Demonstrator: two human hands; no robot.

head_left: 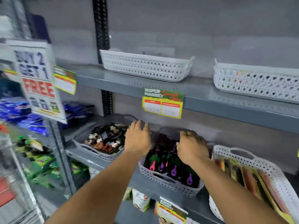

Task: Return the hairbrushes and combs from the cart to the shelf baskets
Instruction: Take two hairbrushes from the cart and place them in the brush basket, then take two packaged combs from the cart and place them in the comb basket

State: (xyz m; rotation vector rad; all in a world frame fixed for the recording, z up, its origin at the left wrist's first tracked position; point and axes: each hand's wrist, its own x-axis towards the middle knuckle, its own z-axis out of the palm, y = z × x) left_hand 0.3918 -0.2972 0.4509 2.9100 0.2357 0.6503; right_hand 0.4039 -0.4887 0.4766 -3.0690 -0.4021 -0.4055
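A: While both arms reach onto the lower grey metal shelf [161, 194], what do the brushes look like from the head camera?

B: Black packaged hairbrushes with pink and purple looped handle ends [174, 165] stand packed in a grey woven-pattern plastic basket [168, 183], in the middle of that shelf. The left hand [137, 139] hovers at the basket's back left corner, fingers spread and holding nothing. The right hand [191, 147] lies palm down on the tops of the brushes; I cannot tell whether its curled fingers grip one.

A: What is hard to see?

B: The hands cover the basket's far end. A white lattice basket of long flat yellow-edged packs [258, 173] just to the right is cut off by the frame. Motion blur smears the left side, and a grey basket of small dark and brown hair clips [103, 140] shows no fine detail.

A: Any writing?

B: A hanging white sign [38, 78] reads "BUY 2 GET 1 FREE". A green and yellow shelf tag [162, 102] reads "SUPER MARKET"; its prices are illegible.
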